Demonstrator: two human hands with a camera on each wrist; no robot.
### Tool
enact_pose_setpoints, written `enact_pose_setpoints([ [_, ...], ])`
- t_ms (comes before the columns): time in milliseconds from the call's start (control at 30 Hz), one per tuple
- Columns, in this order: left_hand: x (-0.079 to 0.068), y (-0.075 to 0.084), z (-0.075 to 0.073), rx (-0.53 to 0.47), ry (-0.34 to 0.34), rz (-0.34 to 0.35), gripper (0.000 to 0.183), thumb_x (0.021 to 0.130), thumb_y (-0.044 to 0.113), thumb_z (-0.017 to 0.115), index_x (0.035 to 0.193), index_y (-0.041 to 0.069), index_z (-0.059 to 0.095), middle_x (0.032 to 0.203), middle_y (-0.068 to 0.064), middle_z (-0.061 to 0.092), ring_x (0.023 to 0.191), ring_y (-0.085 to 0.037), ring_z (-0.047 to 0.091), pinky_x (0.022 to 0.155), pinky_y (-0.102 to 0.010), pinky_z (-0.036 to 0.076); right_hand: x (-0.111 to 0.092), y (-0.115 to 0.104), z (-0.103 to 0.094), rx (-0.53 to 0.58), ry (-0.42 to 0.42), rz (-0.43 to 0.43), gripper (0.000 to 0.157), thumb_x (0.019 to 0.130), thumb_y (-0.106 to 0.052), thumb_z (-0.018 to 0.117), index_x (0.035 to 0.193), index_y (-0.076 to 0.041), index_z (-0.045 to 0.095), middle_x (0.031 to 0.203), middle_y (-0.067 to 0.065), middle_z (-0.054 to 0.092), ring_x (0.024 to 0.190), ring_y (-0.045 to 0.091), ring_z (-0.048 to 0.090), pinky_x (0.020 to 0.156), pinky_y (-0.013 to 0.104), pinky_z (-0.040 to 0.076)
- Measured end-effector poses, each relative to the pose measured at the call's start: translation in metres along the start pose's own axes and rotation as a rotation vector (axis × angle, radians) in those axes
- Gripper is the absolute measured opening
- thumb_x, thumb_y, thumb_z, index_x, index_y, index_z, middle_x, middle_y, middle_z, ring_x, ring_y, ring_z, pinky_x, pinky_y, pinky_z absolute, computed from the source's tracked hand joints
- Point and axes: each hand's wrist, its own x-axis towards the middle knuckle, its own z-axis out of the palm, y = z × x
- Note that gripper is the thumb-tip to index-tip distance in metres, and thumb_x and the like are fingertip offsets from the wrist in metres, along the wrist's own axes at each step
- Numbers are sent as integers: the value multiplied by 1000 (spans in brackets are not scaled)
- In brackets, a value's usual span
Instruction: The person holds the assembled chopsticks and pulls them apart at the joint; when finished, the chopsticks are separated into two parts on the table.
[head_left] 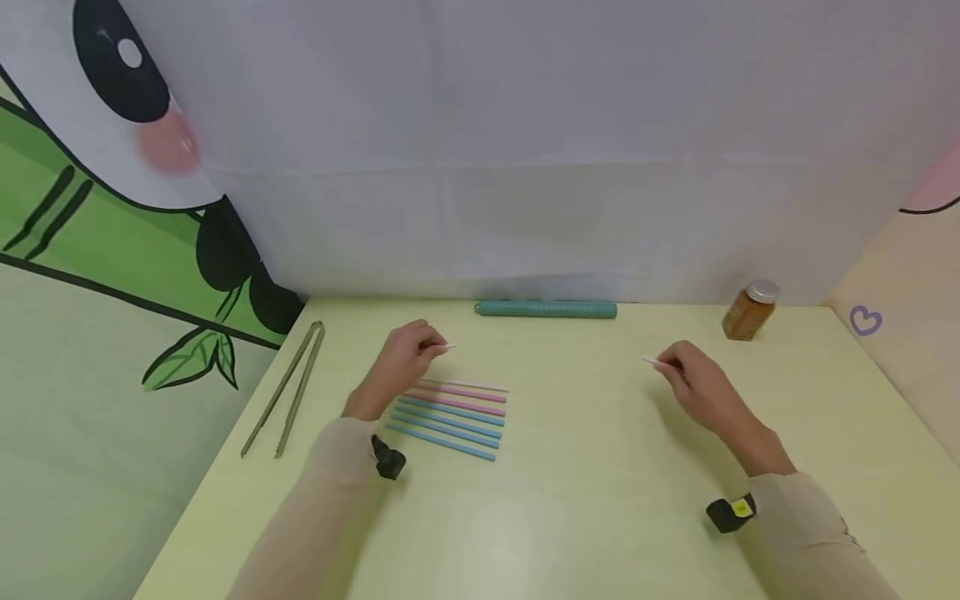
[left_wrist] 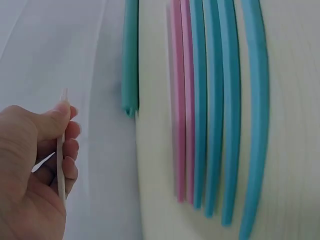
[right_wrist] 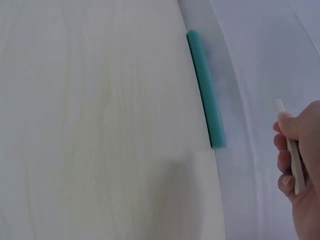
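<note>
My left hand (head_left: 402, 360) pinches a thin white straw (left_wrist: 61, 165) between thumb and fingers; its tip pokes out past the thumb. On the table just below that hand lies a row of straws side by side: one white straw (head_left: 472, 386), two pink straws (head_left: 480, 397) and several blue straws (head_left: 465, 435). The hand and wrist cover their left ends in the head view. Over the table's right half, my right hand (head_left: 693, 385) grips another white straw (right_wrist: 295, 162), its end pointing left in the head view. The hands are held well apart.
Metal tongs (head_left: 294, 392) lie along the table's left side. A long teal tube-shaped thing (head_left: 546, 309) rests at the back edge, against the white cloth backdrop (head_left: 525, 225). At the back right stands a jar (head_left: 748, 312) with brown contents and a silver lid.
</note>
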Motion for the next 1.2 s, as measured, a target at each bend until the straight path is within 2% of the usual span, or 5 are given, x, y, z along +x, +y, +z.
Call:
enact_pose_setpoints([
  [233,3,-8,0,7,-58,-38,17,95,14,60,100,2,70,86,-5,56,73,-16,52,68,-32,47,-23,32,-24,-24,78,-20,6,92,-4,61,98,-4,63,87,2,59,74,-2,44,63,16,39],
  [500,36,22,45,18,-153,18,18,97,16,56,107,5,67,96,-5,58,88,-18,58,81,-33,51,-23,49,-20,-26,94,-51,9,87,0,66,95,-3,69,89,4,60,77,-2,47,67,8,41],
  [767,81,61,102,56,-245,55,20,98,11,53,111,5,66,102,-9,56,93,-21,56,86,-32,48,-1,63,-8,-25,-35,48,13,92,-4,61,101,-2,70,93,10,62,79,16,53,68,27,45],
  [1000,95,76,149,118,-295,12,17,98,8,52,108,6,65,103,-7,59,95,-18,56,89,-28,47,22,73,11,19,-131,151,16,92,-8,63,103,-4,73,98,12,67,92,27,60,82,42,47],
  [1200,95,89,168,65,-275,-74,15,96,9,57,105,10,68,100,-4,60,92,-17,55,85,-26,47,31,70,23,74,-158,170,17,90,-12,66,103,-6,75,98,11,67,92,27,60,81,38,45],
])
